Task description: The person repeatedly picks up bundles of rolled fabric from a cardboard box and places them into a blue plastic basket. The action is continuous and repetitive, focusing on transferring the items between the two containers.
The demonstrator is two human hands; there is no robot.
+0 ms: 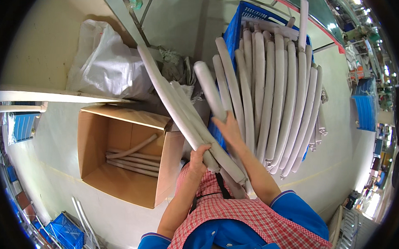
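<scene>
My left hand [198, 159] is closed around the near part of a long pale-grey wrapped tube [170, 101], which slants up to the far left. Similar tubes lie alongside it, close against my apron. In my right hand [230, 131] is another pale-grey tube [209, 89], its blunt far end raised beside the crate; the fingers are partly hidden behind it. To the right stands a blue plastic crate [232, 24], heaped with several more such tubes [273, 100] that stick out past its near rim.
At left, an open cardboard box [122, 188] holds several thin tubes [137, 159]. Behind it are a white plastic bag [109, 61] and a crumpled grey-green bundle [175, 68]. A table with a red edge [292, 7] stands beyond the crate. White poles [86, 225] lean at lower left.
</scene>
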